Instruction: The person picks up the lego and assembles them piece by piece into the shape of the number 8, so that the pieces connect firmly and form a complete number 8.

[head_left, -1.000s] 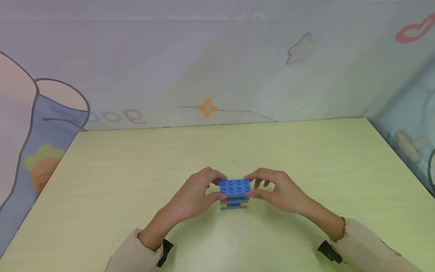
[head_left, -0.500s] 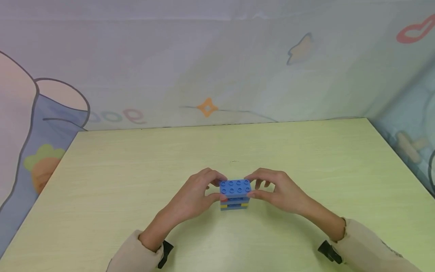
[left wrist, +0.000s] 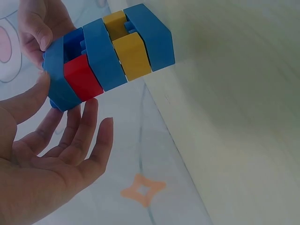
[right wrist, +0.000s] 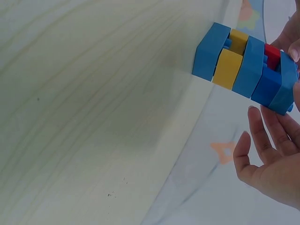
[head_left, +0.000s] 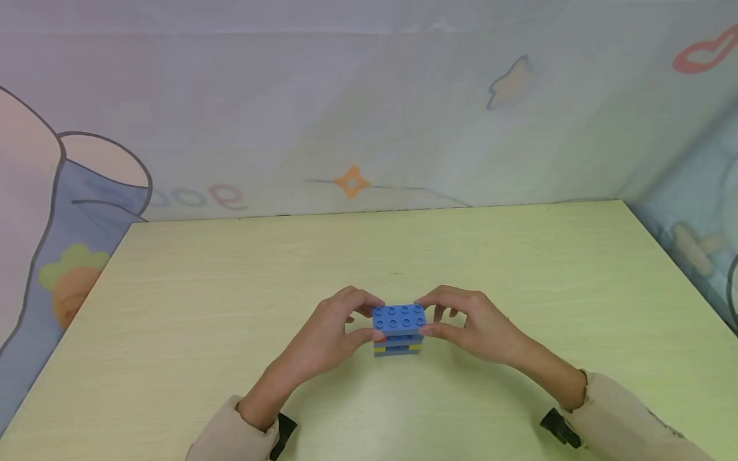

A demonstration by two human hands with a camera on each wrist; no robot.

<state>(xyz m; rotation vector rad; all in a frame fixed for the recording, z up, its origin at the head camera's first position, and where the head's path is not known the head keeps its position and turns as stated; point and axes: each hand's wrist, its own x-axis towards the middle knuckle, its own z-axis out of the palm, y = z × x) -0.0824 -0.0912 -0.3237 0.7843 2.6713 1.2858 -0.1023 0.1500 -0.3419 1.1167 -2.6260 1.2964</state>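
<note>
A stack of building bricks stands upright on the table, between both hands. Its top is a blue eight-stud brick (head_left: 399, 317). My left hand (head_left: 331, 336) pinches this brick's left end between thumb and fingers, while my right hand (head_left: 481, 325) pinches the right end. Under it, the left wrist view shows a red brick (left wrist: 83, 78); a smaller blue brick (right wrist: 267, 86) sits opposite, in the right wrist view. Lower come a long blue brick (left wrist: 104, 56), then yellow bricks (left wrist: 132, 55) at both ends with a gap between, and a long blue brick (left wrist: 150, 37) at the bottom.
The pale wooden table (head_left: 230, 282) extends around the stack on all sides. Behind it hangs a printed cloth backdrop (head_left: 369, 102), which also covers the sides. Black wrist devices (head_left: 282, 435) show under the beige sleeves (head_left: 233, 432).
My left wrist and sleeve have shifted slightly right and toward me. Both hands keep their pinch on the top blue brick, and the stack stays in place.
</note>
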